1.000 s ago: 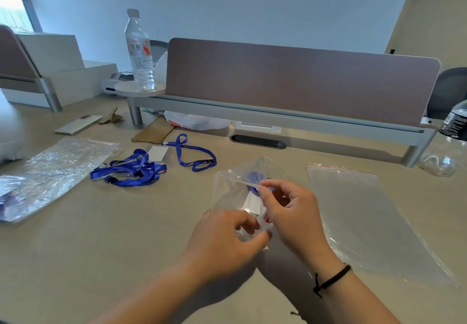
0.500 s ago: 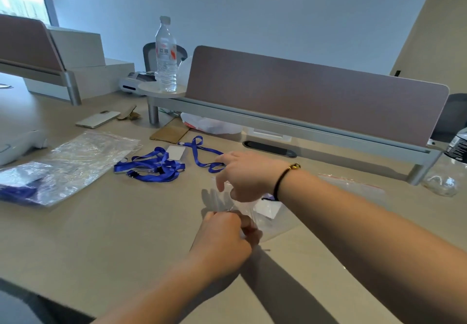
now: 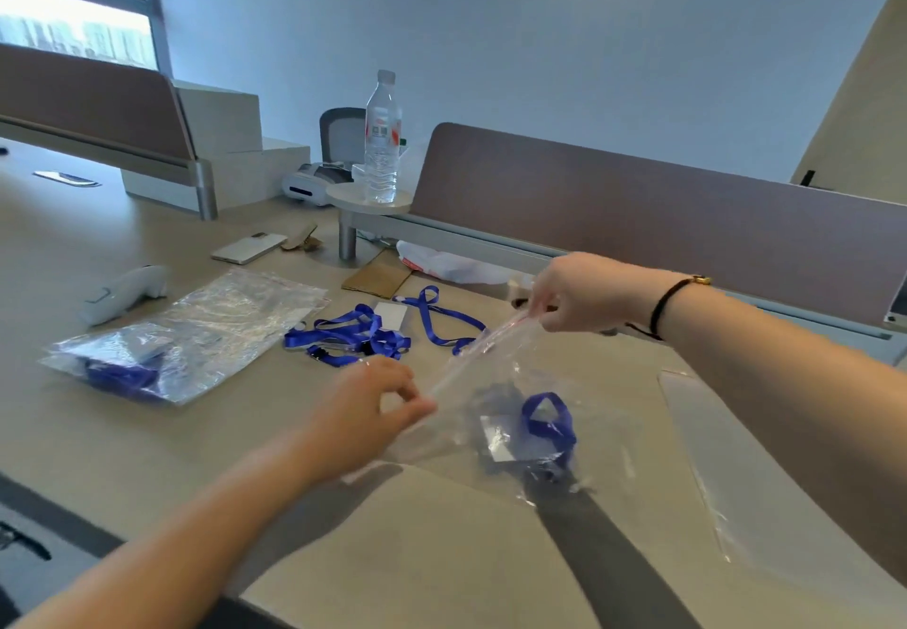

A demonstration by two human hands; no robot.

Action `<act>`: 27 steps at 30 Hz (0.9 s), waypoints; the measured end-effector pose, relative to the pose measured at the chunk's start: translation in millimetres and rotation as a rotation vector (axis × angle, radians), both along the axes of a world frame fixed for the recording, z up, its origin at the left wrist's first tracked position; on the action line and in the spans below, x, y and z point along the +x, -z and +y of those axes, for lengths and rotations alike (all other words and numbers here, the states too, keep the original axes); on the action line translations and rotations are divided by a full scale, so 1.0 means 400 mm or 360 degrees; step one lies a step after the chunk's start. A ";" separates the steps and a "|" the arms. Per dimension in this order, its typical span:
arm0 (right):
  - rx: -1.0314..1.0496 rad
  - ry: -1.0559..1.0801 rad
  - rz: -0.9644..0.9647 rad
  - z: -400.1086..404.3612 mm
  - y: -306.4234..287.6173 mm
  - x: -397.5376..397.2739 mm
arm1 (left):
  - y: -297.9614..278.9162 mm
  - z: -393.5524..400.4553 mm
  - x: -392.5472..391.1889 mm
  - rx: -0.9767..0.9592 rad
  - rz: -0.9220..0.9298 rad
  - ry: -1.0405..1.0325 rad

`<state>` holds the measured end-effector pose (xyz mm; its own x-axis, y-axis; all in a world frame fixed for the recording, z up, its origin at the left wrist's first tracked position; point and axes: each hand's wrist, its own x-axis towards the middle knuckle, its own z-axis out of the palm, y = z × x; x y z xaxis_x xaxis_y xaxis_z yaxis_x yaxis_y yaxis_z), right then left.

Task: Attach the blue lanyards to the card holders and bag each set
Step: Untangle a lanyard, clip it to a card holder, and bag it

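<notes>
1. Writing on the water bottle (image 3: pixel 382 137) label is too small to be read.
2. Zip bag (image 3: pixel 515 412), of clear crinkled plastic, is pinched at each end of its seal strip by the left hand (image 3: pixel 365 420) and right hand (image 3: pixel 579 294); the strip runs diagonally between the fingertips.
3. A blue lanyard (image 3: pixel 547 420) and white card holder (image 3: pixel 495 439) are seen inside, below the fingers.
4. Loose blue lanyards (image 3: pixel 353 336) lie on the table (image 3: pixel 147 442) beyond the left fingers.

Blue lanyards (image 3: pixel 351 336), clear zip bag (image 3: pixel 520 383), white card holder (image 3: pixel 496 443), beige desk (image 3: pixel 147 432), brown divider (image 3: pixel 638 206), black wristband (image 3: pixel 662 304).
</notes>
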<state>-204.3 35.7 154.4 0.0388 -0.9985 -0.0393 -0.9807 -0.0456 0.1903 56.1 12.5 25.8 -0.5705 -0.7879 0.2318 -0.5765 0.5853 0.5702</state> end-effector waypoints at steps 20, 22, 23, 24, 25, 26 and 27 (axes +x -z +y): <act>-0.0846 0.0121 -0.2552 0.277 -0.028 -0.067 | -0.341 -0.016 -0.051 0.0221 0.1347 0.0060; -0.0805 0.0129 -0.2835 0.276 -0.002 -0.057 | -0.318 -0.021 -0.062 0.0179 0.1372 -0.0026; -0.0803 0.0138 -0.2914 0.274 0.009 -0.049 | -0.307 -0.024 -0.067 0.0173 0.1389 -0.0053; -0.0811 0.0146 -0.2983 0.270 0.021 -0.041 | -0.297 -0.026 -0.070 0.0172 0.1417 -0.0085; -0.0838 0.0146 -0.3041 0.267 0.031 -0.035 | -0.288 -0.027 -0.073 0.0162 0.1446 -0.0126; -0.0874 0.0154 -0.3079 0.264 0.037 -0.028 | -0.279 -0.026 -0.075 0.0137 0.1464 -0.0173; -0.0923 0.0160 -0.3094 0.261 0.041 -0.021 | -0.270 -0.025 -0.076 0.0120 0.1468 -0.0207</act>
